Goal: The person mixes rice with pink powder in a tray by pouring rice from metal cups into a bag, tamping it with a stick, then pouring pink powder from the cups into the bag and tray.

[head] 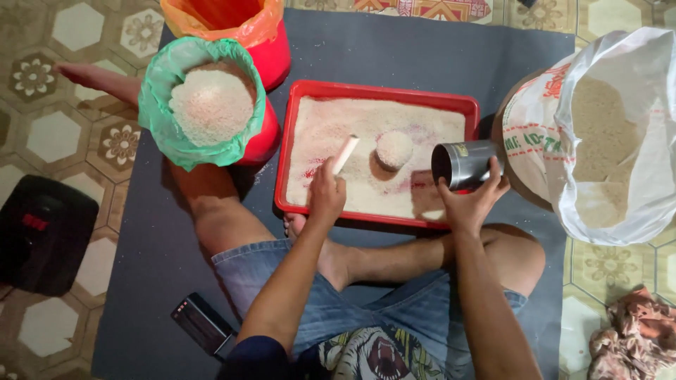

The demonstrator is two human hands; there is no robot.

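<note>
grey mat (pixel 394 63) on patterned tile. left hand (pixel 327 193) grips white stick (pixel 345 154); right hand (pixel 473 200) grips dark can (pixel 462 164) over red rice tray (pixel 377 93).

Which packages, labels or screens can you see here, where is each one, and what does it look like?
Rice sack: right of the red tray, open, white with red and green print.
Metal can: in the right hand, dark cylinder with a small yellowish label.
Black device: on the mat by the left knee, flat rectangle, small red markings.

Patterned hexagon floor tiles (pixel 67 134) under grey mat (pixel 394 56).
</note>
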